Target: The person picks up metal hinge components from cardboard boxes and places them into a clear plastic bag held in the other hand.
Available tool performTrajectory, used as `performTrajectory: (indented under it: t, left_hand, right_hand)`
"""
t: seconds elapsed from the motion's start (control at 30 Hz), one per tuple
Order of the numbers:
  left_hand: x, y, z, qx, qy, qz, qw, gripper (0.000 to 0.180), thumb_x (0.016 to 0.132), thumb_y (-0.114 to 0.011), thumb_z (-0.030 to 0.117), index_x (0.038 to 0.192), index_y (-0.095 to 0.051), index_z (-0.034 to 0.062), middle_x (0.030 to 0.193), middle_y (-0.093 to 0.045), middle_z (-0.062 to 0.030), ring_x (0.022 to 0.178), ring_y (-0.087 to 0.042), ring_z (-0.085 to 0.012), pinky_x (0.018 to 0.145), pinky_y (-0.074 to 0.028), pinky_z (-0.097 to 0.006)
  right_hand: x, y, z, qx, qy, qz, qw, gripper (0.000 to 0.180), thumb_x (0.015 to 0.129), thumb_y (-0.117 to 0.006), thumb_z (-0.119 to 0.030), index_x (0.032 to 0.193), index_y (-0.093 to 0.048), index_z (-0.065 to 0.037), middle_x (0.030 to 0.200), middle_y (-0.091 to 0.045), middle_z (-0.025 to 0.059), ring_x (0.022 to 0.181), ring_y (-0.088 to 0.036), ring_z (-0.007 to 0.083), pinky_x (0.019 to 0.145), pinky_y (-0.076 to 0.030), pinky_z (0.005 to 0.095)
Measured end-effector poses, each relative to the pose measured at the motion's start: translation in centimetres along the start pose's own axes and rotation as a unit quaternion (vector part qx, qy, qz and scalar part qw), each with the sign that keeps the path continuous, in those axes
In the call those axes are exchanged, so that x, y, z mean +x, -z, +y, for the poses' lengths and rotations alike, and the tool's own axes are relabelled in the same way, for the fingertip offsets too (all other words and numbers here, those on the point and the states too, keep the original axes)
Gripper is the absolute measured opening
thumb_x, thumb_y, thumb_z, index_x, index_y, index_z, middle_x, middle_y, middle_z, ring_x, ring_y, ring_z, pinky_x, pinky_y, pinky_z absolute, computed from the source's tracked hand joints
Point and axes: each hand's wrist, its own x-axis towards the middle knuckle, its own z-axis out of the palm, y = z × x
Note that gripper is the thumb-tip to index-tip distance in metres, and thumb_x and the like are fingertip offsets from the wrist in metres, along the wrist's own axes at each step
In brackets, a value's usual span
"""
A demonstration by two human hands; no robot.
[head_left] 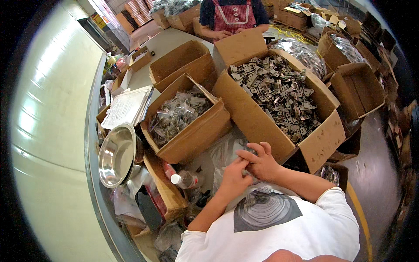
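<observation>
My left hand (236, 178) and my right hand (263, 163) meet in front of my chest, fingertips touching. The left fingers are pinched together. Those of the right hand are bent over toward the left fingertips, and whatever lies between them is hidden. Clear plastic (223, 150) spreads on the table just beyond and beside the hands. Farther off to the right stands a large open carton (248, 115) heaped with small metal hinge-like parts (279, 94). Left of it, a smaller carton (196, 131) holds clear bags of metal pieces (181, 114).
Two nested steel bowls (117, 155) sit at the left beside papers (126, 107). A plastic bottle with a white cap (185, 179) lies near my left forearm. An opened carton (181, 63) stands farther back. Across the table is a person in a checked apron (235, 15). More cartons (358, 89) fill the right.
</observation>
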Motion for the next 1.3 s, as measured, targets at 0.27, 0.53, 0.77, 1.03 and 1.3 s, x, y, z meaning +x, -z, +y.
performTrajectory:
  t: [0.27, 0.53, 0.77, 1.03, 1.3]
  left_hand:
    - [-0.4, 2.7, -3.4, 0.005, 0.004, 0.051, 0.999, 0.050, 0.062, -0.050, -0.003, 0.111, -0.060, -0.0033, 0.120, -0.059, -0.0129, 0.108, -0.057, -0.0185, 0.080, -0.048, -0.024]
    - [1.5, 4.4, -2.2, -0.069, -0.006, 0.219, 0.973, 0.049, 0.067, -0.053, -0.005, 0.115, -0.061, -0.0005, 0.121, -0.059, -0.0093, 0.100, -0.060, -0.0146, 0.072, -0.050, -0.023]
    - [-0.6, -4.5, -12.8, 0.124, -0.020, 0.151, 0.980, 0.041, 0.071, -0.052, -0.004, 0.111, -0.061, -0.0002, 0.123, -0.055, -0.0140, 0.111, -0.053, -0.0327, 0.093, -0.045, -0.037]
    - [-1.9, -6.6, -16.6, 0.212, 0.036, 0.020, 0.977, 0.039, 0.066, -0.056, -0.002, 0.104, -0.063, 0.0026, 0.116, -0.056, -0.0171, 0.110, -0.049, -0.0354, 0.093, -0.043, -0.041]
    - [-0.2, -7.0, -17.2, 0.282, 0.023, -0.022, 0.959, 0.047, 0.070, -0.053, -0.005, 0.115, -0.056, 0.0044, 0.137, -0.039, -0.0142, 0.112, -0.046, -0.0353, 0.094, -0.044, -0.043]
  right_hand:
    - [4.6, 6.8, 2.4, 0.152, -0.060, -0.227, 0.960, 0.013, 0.069, -0.068, -0.026, 0.074, -0.073, -0.015, 0.128, -0.052, 0.0075, 0.119, -0.044, 0.0287, 0.097, -0.030, 0.0451]
    - [3.2, 6.8, 21.0, -0.240, -0.443, -0.238, 0.830, 0.041, 0.082, -0.063, -0.043, 0.112, -0.062, -0.015, 0.109, -0.057, 0.0090, 0.104, -0.054, 0.0273, 0.084, -0.045, 0.0439]
    - [4.4, 5.5, 21.6, -0.307, -0.467, -0.266, 0.785, 0.029, 0.084, -0.059, -0.028, 0.105, -0.064, -0.009, 0.108, -0.056, 0.0089, 0.106, -0.052, 0.0263, 0.089, -0.041, 0.0429]
    - [1.9, 8.5, 23.0, -0.141, -0.580, -0.231, 0.768, 0.029, 0.079, -0.060, -0.028, 0.082, -0.065, 0.000, 0.107, -0.057, 0.0154, 0.100, -0.054, 0.0323, 0.081, -0.046, 0.0437]
    - [4.7, 11.3, 6.4, 0.347, -0.426, -0.035, 0.835, 0.009, 0.071, -0.061, -0.005, 0.065, -0.060, 0.002, 0.083, -0.051, 0.0054, 0.081, -0.052, 0.0160, 0.072, -0.041, 0.0271]
